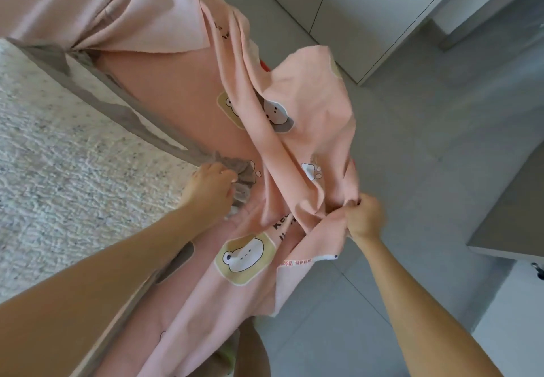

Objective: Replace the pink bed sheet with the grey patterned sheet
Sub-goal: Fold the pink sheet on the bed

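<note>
The pink sheet (312, 94), printed with bears, is seen hanging down the side of the bare mattress (73, 155) toward the floor (412, 147). A bunched fold of it is gripped by the right hand (366, 214), fingers curled tight, out over the floor. At the mattress edge, a gathered brownish patch of the sheet is clutched in the left hand (209, 188).

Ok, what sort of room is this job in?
Most likely a bedroom in a home. There is a bare quilted mattress with a pink bear-print bed sheet pulled half off it, and what look like white cabinet doors beyond, standing on a grey tiled floor.
</note>
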Demonstrator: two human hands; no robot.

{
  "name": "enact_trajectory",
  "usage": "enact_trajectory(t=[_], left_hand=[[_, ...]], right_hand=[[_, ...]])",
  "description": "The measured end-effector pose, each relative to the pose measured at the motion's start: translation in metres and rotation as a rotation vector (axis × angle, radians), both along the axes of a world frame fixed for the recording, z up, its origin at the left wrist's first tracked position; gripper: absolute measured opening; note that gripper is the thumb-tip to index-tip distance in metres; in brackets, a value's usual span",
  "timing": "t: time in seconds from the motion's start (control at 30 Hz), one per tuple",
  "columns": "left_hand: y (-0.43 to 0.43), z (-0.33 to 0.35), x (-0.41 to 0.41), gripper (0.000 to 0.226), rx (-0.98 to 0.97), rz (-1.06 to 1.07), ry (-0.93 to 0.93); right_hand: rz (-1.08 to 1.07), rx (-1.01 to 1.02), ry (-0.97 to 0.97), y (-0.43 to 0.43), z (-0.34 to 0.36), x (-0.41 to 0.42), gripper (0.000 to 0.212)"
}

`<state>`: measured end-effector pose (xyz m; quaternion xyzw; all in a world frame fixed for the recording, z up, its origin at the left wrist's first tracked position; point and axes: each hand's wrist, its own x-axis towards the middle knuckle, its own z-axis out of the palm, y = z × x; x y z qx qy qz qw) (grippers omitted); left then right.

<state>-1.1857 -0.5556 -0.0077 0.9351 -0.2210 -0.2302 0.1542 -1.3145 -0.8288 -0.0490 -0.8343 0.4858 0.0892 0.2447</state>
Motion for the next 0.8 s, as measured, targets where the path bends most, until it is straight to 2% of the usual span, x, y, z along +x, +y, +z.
enact_trajectory(t=[0.07,0.13,0.2,0.27,0.37,0.43,0.53,0.67,0.8], left_hand=[[-0.005,0.004,0.003,0.027,0.044,-0.007,0.005],[-0.006,0.009,0.004,0.027,0.088,-0.004,0.002],[-0.004,0.013,0.004,0.026,0.110,0.008,-0.005],[0.005,0.020,0.003,0.028,0.131,0.045,-0.013],[0.036,0.032,-0.002,0.034,0.138,0.175,-0.083],[0.069,0.043,-0.005,0.036,0.132,0.309,-0.158],[0.128,0.051,-0.009,0.039,0.190,0.541,-0.208],[0.225,0.058,-0.019,0.052,0.364,0.911,-0.103],[0.310,0.059,-0.052,0.071,0.428,1.243,-0.012]], right_hand=[[-0.014,-0.183,0.173,-0.016,0.021,-0.030,0.015],[0.022,-0.224,0.445,-0.025,0.036,-0.056,0.025],[0.110,-0.214,0.603,-0.024,0.042,-0.059,0.033],[0.210,-0.248,0.546,-0.006,0.047,-0.039,0.032],[0.464,-0.285,0.242,0.048,0.059,0.005,0.022],[0.671,-0.201,0.065,0.099,0.077,0.037,0.024],[0.901,-0.033,-0.123,0.174,0.101,0.079,0.041],[1.115,0.047,-0.082,0.249,0.117,0.129,0.056],[1.207,0.039,0.044,0.304,0.110,0.172,0.078]])
